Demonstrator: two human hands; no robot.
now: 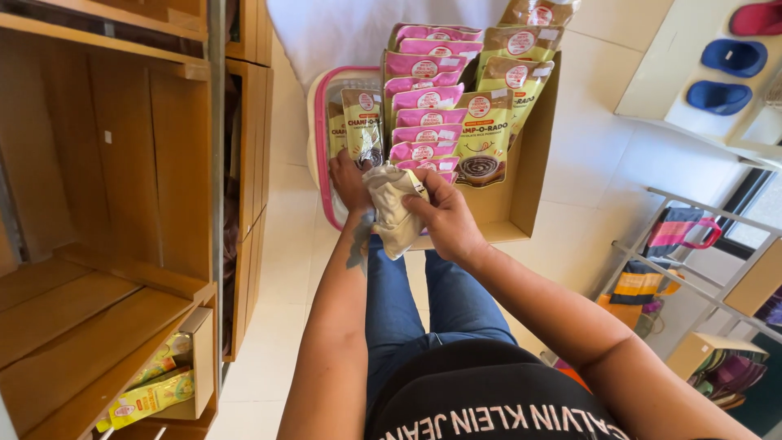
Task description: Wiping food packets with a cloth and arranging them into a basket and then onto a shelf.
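We hold a pale crumpled cloth (pixel 393 210) at the centre of the frame, just below the cardboard box (pixel 533 155) of food pouches. Our right hand (pixel 446 216) is closed round the cloth's right side, thumb and fingers pinching it. Our left hand (pixel 352 181) reaches past the cloth's left edge to the olive-green pouch (pixel 362 126) at the box's near-left; its fingers are curled, but we cannot tell whether they grip the pouch or the cloth.

To wipe well, we judge it best to steady one pouch with the left hand and pass the cloth flat over its face, keeping the stacked rows from toppling.

Counting what shows: about nine pink pouches (pixel 426 102) in overlapping rows, some five or six olive-green ones around them, though edges overlap and the count is uncertain. One pink-rimmed basket (pixel 319 147) sits under the box. At the lower left, a wooden shelf (pixel 90 318) holds two yellow packets (pixel 151 395). At the upper right, two blue slippers (pixel 725 77) lie on a white shelf.
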